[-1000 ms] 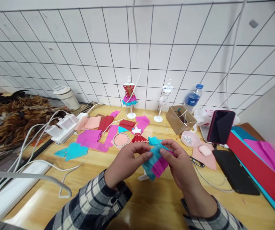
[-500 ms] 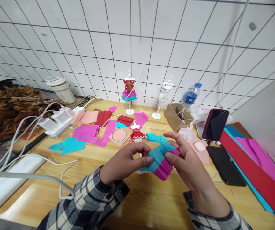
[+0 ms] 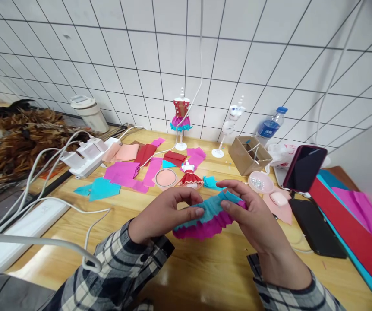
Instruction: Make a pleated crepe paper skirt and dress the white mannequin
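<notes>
Between my hands is a strip of crepe paper (image 3: pixel 207 218), blue along the top and magenta with a ruffled lower edge. My left hand (image 3: pixel 163 211) pinches its left part, thumb on the blue side. At the other end my right hand (image 3: pixel 250 211) pinches the strip with thumb and fingers, the forefinger reaching over the top. Just behind the paper stands a small mannequin in a red dress (image 3: pixel 190 176). Folded blue paper (image 3: pixel 211 182) lies beside that dress, partly hidden by my right hand.
Two taller mannequins, one dressed (image 3: pixel 181 114) and one white (image 3: pixel 230 121), stand by the wall. Paper pieces (image 3: pixel 121 172) and a hoop (image 3: pixel 165 177) lie around. At right are a box (image 3: pixel 249 155), a bead bowl (image 3: pixel 260 182) and phones (image 3: pixel 317 226). Cables and power strips (image 3: pixel 24 233) occupy the left.
The crepe strip has been turned and spread wider, so its magenta ruffle now runs along the whole lower edge. Both hands still pinch it. The view has shifted slightly.
</notes>
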A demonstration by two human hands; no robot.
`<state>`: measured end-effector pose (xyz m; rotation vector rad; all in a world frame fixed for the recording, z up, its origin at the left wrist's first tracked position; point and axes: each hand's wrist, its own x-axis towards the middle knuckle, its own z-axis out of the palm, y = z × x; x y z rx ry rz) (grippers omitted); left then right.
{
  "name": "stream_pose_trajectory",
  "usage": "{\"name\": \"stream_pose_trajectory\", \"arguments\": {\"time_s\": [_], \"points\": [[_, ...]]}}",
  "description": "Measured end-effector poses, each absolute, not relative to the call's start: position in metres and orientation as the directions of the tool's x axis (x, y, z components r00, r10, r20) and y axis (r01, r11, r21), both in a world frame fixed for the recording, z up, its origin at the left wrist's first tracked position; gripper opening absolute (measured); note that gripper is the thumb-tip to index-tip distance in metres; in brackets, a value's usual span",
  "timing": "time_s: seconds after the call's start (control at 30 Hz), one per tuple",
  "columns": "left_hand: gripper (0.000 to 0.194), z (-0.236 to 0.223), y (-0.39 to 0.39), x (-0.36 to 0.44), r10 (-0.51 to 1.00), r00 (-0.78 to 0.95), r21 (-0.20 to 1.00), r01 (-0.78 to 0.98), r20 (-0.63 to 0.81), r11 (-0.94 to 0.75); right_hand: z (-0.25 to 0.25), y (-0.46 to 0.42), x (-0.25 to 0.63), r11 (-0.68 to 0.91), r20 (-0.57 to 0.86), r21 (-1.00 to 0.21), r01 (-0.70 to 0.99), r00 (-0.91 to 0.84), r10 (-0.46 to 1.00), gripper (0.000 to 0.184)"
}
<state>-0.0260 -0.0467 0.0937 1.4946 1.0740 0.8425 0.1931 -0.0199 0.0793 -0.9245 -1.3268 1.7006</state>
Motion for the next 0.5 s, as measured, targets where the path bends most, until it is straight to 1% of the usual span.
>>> {"name": "stream_pose_trajectory", "arguments": {"time_s": [0.17, 0.33, 0.4, 0.5], "points": [[0.019, 0.098, -0.050, -0.023, 0.959, 0.284, 0.969, 0.244, -0.025, -0.047, 0.079, -0.020, 0.192, -0.110, -0.060, -0.990, -0.091, -0.437, 0.898, 0.030], [0.021, 0.099, -0.054, -0.019, 0.977, 0.211, 0.965, 0.263, -0.033, -0.024, 0.080, -0.022, 0.187, -0.143, -0.092, -0.987, -0.072, -0.480, 0.873, 0.024], [0.024, 0.101, -0.056, -0.019, 0.966, 0.254, 0.983, 0.184, -0.059, 0.011, 0.081, -0.022, 0.186, -0.141, -0.091, -0.987, -0.074, -0.462, 0.882, 0.022], [0.028, 0.105, -0.059, -0.021, 0.932, 0.358, 0.997, -0.014, -0.064, 0.073, 0.080, -0.021, 0.189, -0.131, -0.075, -0.985, -0.112, -0.406, 0.911, 0.021]]}}
